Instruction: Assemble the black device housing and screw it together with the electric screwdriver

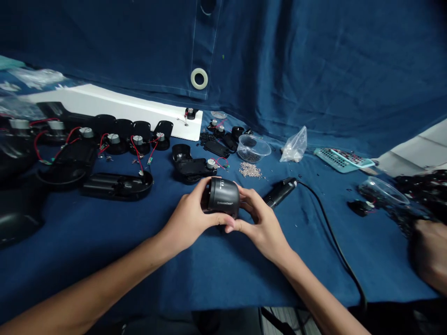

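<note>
Between both hands, above the near part of the table, is a black rounded plastic housing [224, 194] with small pale print on it. My left hand [195, 211] grips its left side, thumb along the lower edge. From the right, my right hand [256, 216] holds it with fingers behind and thumb below; the two thumbs meet. Just beyond lies a black casing with a motor and red wires [192, 165]. Right of my right hand rests a corded black electric screwdriver [280, 191]. A heap of small screws [250, 170] lies past the hands.
Several open black shells with motors and red wires [138, 139] line the left. A clear tub [253, 148], plastic bag [294, 145] and teal basket [340, 160] stand farther back. The cord [330, 228] runs to the front edge. Another person's hand [431, 253] is at far right.
</note>
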The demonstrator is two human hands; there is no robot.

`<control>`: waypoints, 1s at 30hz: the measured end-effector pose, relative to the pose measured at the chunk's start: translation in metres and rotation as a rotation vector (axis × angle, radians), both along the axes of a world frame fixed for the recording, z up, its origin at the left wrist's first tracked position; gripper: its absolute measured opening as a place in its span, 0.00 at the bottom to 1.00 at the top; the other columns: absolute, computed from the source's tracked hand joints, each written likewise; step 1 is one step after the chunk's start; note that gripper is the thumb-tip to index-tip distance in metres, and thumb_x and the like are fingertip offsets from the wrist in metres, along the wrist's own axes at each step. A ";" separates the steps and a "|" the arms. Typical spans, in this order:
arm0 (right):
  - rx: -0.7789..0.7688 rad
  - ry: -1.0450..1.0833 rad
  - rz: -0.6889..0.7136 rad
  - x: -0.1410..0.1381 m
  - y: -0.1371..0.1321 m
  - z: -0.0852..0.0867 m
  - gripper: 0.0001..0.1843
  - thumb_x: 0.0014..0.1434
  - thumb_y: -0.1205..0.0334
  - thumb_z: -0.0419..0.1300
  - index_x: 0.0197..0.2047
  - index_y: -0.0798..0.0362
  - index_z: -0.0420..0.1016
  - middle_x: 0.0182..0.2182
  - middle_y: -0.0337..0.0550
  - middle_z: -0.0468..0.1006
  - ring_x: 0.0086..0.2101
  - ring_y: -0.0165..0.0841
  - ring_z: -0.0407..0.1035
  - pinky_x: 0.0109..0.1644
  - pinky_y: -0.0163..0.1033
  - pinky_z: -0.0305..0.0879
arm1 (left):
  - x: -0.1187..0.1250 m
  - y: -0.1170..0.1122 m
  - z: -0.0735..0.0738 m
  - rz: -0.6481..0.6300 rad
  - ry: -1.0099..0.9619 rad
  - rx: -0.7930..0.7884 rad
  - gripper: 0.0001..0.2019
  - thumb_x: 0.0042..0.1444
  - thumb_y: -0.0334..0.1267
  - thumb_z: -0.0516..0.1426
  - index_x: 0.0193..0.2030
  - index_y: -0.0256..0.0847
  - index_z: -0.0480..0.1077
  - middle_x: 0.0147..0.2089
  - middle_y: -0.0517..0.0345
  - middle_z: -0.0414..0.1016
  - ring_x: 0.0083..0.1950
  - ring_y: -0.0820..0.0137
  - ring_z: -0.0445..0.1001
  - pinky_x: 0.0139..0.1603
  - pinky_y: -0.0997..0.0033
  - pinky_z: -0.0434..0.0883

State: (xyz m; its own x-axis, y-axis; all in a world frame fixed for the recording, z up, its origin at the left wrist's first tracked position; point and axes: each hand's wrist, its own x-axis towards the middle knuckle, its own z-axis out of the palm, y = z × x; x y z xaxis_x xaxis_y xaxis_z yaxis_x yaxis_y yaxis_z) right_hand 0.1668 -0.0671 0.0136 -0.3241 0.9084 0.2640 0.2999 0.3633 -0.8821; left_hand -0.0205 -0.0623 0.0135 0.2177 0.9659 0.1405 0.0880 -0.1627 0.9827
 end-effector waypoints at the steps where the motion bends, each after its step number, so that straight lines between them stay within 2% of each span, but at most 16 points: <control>1: -0.003 -0.008 0.011 -0.001 0.002 0.002 0.36 0.50 0.57 0.69 0.61 0.42 0.63 0.52 0.43 0.72 0.53 0.39 0.70 0.59 0.48 0.66 | -0.001 0.001 0.001 -0.001 -0.009 -0.007 0.32 0.44 0.39 0.68 0.56 0.42 0.63 0.49 0.53 0.77 0.50 0.61 0.76 0.51 0.62 0.71; 6: -0.059 -0.018 0.044 0.000 0.006 0.009 0.35 0.49 0.56 0.70 0.59 0.45 0.64 0.47 0.43 0.76 0.50 0.37 0.71 0.54 0.46 0.70 | -0.003 0.002 0.005 -0.023 -0.011 0.017 0.28 0.46 0.39 0.67 0.53 0.41 0.65 0.49 0.53 0.77 0.50 0.62 0.75 0.52 0.62 0.70; 9: -0.086 -0.016 0.096 0.006 0.005 0.012 0.34 0.49 0.56 0.70 0.58 0.45 0.63 0.48 0.42 0.75 0.50 0.37 0.70 0.53 0.44 0.69 | -0.003 0.001 0.007 -0.036 0.016 0.016 0.27 0.46 0.40 0.67 0.53 0.40 0.66 0.50 0.51 0.77 0.51 0.60 0.75 0.53 0.60 0.69; 13: -0.128 0.014 0.149 0.014 0.002 0.022 0.21 0.60 0.55 0.61 0.55 0.48 0.67 0.47 0.42 0.76 0.48 0.34 0.71 0.53 0.43 0.68 | -0.001 -0.002 0.009 -0.112 -0.055 -0.014 0.31 0.46 0.42 0.67 0.56 0.39 0.64 0.53 0.49 0.74 0.54 0.60 0.73 0.56 0.59 0.69; 16: -0.163 0.021 0.083 0.018 0.000 0.034 0.14 0.59 0.55 0.62 0.48 0.50 0.70 0.44 0.41 0.78 0.45 0.33 0.72 0.51 0.41 0.67 | 0.003 -0.005 0.010 -0.174 -0.079 -0.048 0.38 0.45 0.42 0.68 0.62 0.41 0.59 0.55 0.49 0.73 0.55 0.60 0.73 0.56 0.59 0.69; 19: -0.217 0.013 0.084 0.022 -0.002 0.045 0.18 0.53 0.59 0.67 0.46 0.50 0.70 0.43 0.40 0.78 0.44 0.33 0.73 0.49 0.39 0.67 | 0.006 -0.005 0.012 -0.221 -0.025 -0.034 0.42 0.42 0.42 0.69 0.64 0.44 0.57 0.55 0.51 0.73 0.55 0.59 0.74 0.56 0.59 0.70; 23: -0.203 -0.055 0.087 0.027 -0.006 0.054 0.21 0.51 0.61 0.68 0.48 0.50 0.71 0.43 0.39 0.79 0.44 0.33 0.73 0.51 0.40 0.66 | 0.008 -0.005 0.016 -0.262 0.059 0.007 0.40 0.41 0.44 0.70 0.61 0.49 0.60 0.53 0.54 0.74 0.53 0.58 0.74 0.56 0.58 0.69; 30: -0.188 -0.181 0.127 0.031 -0.012 0.071 0.18 0.50 0.59 0.69 0.43 0.50 0.72 0.40 0.40 0.79 0.42 0.36 0.74 0.48 0.41 0.69 | 0.007 -0.008 0.025 -0.320 0.168 0.020 0.40 0.41 0.46 0.70 0.60 0.51 0.59 0.50 0.57 0.76 0.52 0.57 0.75 0.54 0.57 0.70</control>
